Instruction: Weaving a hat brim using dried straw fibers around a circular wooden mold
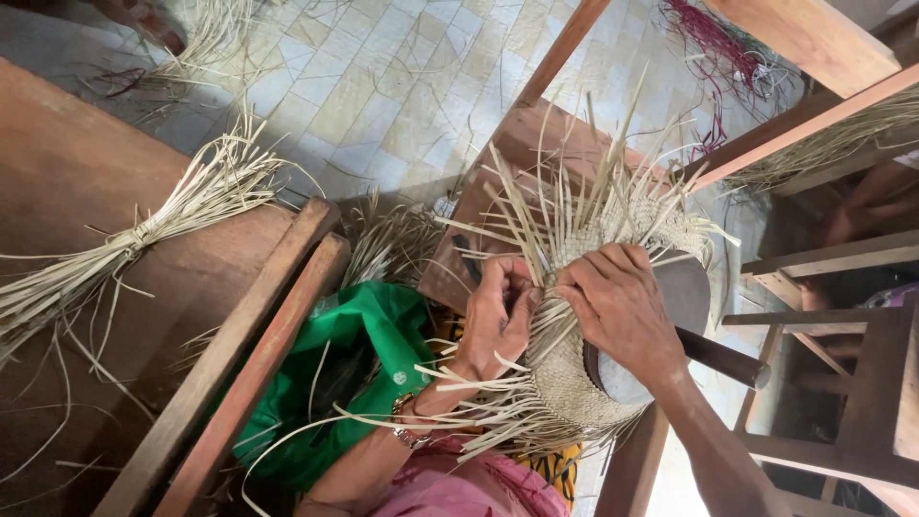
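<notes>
**Both hands on the woven straw piece, centre frame**

My left hand (496, 321) sits at the centre of the frame, fingers curled tight and pinching loose straw strips (536, 225) at the rim of the woven straw piece (565, 383). My right hand (617, 306) is just beside it, palm down, fingers bent and pressing on the same woven edge. Grip on both sides is closed down on straw; the two hands nearly touch.

The woven piece is rounded and sits over a dark round form (684, 292) with a dark wooden handle (723, 359) sticking out toward the right. Unwoven strip ends fan out all round it, upward and toward the lower left, partly covering my left wrist and the bracelet (410, 436) on it.

Around:
- green plastic bag (369, 369), just left of my left hand, lower centre
- tied bundle of straw (144, 235) lying on the brown table (67, 172) at left
- two wooden rails (258, 354) between table and bag
- wooden frame pieces (842, 383) at right and upper right
- red-purple strands (713, 43) on the tiled floor (383, 86), top right
- more loose straw at top left

Loose strip ends crowd the work on every side.
</notes>
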